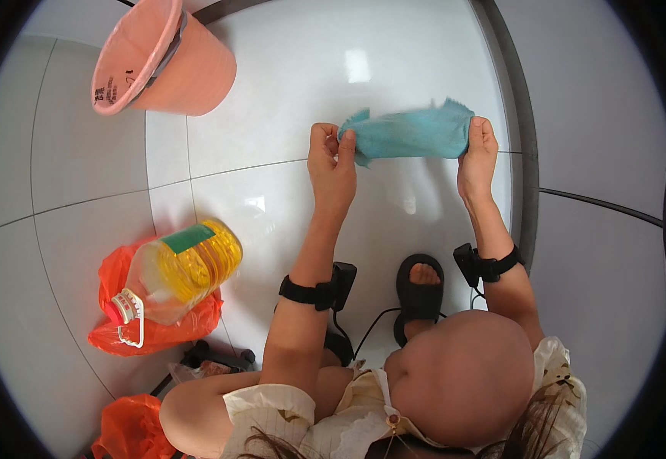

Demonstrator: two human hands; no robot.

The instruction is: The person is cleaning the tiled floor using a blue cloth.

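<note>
A teal cloth [410, 135], folded into a narrow strip with ragged ends, is stretched sideways above the tiled floor. My left hand [333, 163] pinches its left end between thumb and fingers. At the opposite end, my right hand [479, 158] grips the cloth's edge, thumb on the near side. The strip is roughly level, and its middle looks slightly blurred. Both forearms wear black straps with small black devices.
A pink bucket [206, 69] with a liner stands at the upper left. An oil bottle [186, 267] with yellow liquid leans by a red plastic bag [189, 327]. Another red bag [135, 424] lies lower left. A dark skirting strip [519, 132] curves along the right wall. Black cables run near my slippers [419, 295].
</note>
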